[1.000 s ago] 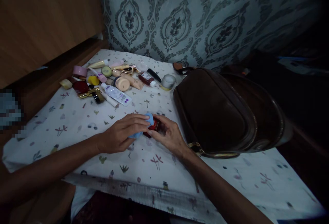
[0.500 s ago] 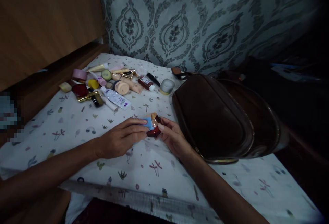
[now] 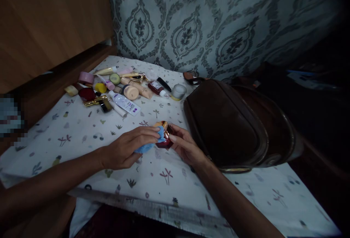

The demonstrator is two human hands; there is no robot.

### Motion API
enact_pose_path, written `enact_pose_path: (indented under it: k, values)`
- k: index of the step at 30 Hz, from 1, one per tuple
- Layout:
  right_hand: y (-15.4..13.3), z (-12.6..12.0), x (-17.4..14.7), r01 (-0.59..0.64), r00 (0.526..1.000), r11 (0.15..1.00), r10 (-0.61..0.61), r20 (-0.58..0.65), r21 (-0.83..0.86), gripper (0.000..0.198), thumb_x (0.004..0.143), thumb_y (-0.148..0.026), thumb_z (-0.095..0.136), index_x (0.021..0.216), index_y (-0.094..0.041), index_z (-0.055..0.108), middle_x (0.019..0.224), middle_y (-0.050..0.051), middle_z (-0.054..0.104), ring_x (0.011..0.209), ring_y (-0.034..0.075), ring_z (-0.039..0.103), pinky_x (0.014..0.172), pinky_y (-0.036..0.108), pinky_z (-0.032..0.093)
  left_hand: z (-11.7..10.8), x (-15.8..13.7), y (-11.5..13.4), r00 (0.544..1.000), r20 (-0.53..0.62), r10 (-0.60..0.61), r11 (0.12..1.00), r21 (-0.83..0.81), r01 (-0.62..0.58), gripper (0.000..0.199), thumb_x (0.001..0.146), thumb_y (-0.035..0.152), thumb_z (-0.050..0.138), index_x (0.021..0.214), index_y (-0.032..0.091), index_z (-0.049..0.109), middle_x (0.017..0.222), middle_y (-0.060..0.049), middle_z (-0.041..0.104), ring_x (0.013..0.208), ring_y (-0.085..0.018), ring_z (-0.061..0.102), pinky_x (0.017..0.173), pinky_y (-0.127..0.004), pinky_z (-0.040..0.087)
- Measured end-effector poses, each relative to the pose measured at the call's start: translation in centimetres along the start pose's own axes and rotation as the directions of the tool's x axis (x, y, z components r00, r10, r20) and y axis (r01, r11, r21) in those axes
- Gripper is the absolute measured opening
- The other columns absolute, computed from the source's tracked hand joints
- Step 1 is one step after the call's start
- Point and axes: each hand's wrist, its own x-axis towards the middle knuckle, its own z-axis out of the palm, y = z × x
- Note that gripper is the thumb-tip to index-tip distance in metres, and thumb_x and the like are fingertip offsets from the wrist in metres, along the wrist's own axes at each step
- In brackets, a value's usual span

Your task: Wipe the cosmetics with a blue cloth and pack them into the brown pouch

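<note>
Near the middle of the table, my right hand [image 3: 186, 144] is closed around a small faceted bottle [image 3: 165, 141], dark red below with a shiny gold top, which looks like a perfume bottle. A light blue cloth [image 3: 144, 148] is bunched under the fingers of my left hand [image 3: 124, 147], and one edge of it presses on the bottle's left side. Part of the bottle is covered by the cloth and by my fingers.
A brown leather bag [image 3: 224, 125] stands close by on the right. Cosmetics lie in a cluster at the back left, among them a white tube [image 3: 125, 103], a pink jar [image 3: 86, 77] and a grey jar [image 3: 178, 92]. Patterned cloth [image 3: 90, 161] covers the table.
My left hand has shifted slightly and more of the blue cloth shows below its fingers. The bottle stays in my right hand, turned a little so more of its gold and red surface shows.
</note>
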Motion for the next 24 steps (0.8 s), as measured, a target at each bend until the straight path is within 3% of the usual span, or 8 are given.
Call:
enact_pose_path:
  k: [7,13,16,19,21,24]
  values:
    - [0.5,0.0,0.2,0.019,0.996,0.999,-0.016,0.088,-0.029,0.049,0.063,-0.043,0.087,0.106,-0.025,0.070,0.101,0.003,0.073,0.093,0.022,0.070,0.094,0.044,0.054,0.0,0.3,-0.5,0.995,-0.005,-0.099,0.995,0.009,0.099,0.040,0.101,0.022,0.041,0.141,0.019,0.044,0.129,-0.016,0.060,0.132,-0.027,0.051,0.107,-0.048,0.049]
    - [0.3,0.5,0.2,0.050,0.997,0.997,-0.047,-0.059,0.062,0.050,0.060,-0.043,0.089,0.103,-0.025,0.069,0.106,0.004,0.073,0.100,0.024,0.068,0.099,0.045,0.052,0.1,0.4,-0.6,0.968,-0.060,-0.244,0.967,0.061,0.248,0.038,0.100,0.022,0.041,0.137,0.021,0.046,0.133,-0.014,0.057,0.125,-0.024,0.055,0.105,-0.044,0.049]
    - [0.4,0.6,0.3,0.090,0.990,0.994,-0.083,-0.117,0.057,0.051,0.060,-0.042,0.089,0.104,-0.024,0.068,0.107,0.005,0.072,0.101,0.023,0.067,0.098,0.042,0.051,0.4,0.4,-0.5,0.913,-0.054,-0.405,0.914,0.014,0.406,0.042,0.098,0.030,0.051,0.138,0.021,0.044,0.133,-0.013,0.058,0.121,-0.025,0.057,0.104,-0.043,0.049]
    - [0.7,0.5,0.4,0.077,0.995,0.997,-0.075,-0.067,0.018,0.054,0.061,-0.037,0.089,0.108,-0.024,0.067,0.106,0.004,0.072,0.099,0.022,0.068,0.096,0.041,0.051,0.9,0.4,-0.6,0.826,0.024,-0.564,0.825,-0.044,0.564,0.066,0.089,0.040,0.064,0.145,0.020,0.037,0.137,-0.014,0.056,0.124,-0.029,0.056,0.103,-0.045,0.048]
    - [0.9,0.4,0.4,0.067,0.998,0.998,-0.067,-0.011,-0.010,0.059,0.059,-0.035,0.090,0.111,-0.024,0.065,0.107,0.004,0.070,0.097,0.022,0.068,0.094,0.041,0.051,1.1,0.4,-0.8,0.807,0.074,-0.586,0.803,-0.079,0.590,0.069,0.086,0.043,0.067,0.145,0.022,0.038,0.138,-0.013,0.055,0.126,-0.031,0.054,0.105,-0.046,0.046]
    - [1.0,0.3,0.3,0.098,0.995,0.994,-0.099,-0.016,-0.044,0.071,0.056,-0.035,0.092,0.119,-0.027,0.060,0.102,0.001,0.066,0.093,0.019,0.067,0.090,0.038,0.052,1.2,0.7,-1.1,0.804,0.112,-0.584,0.792,-0.140,0.594,0.059,0.084,0.043,0.068,0.137,0.026,0.048,0.135,-0.009,0.059,0.124,-0.029,0.056,0.107,-0.046,0.044]
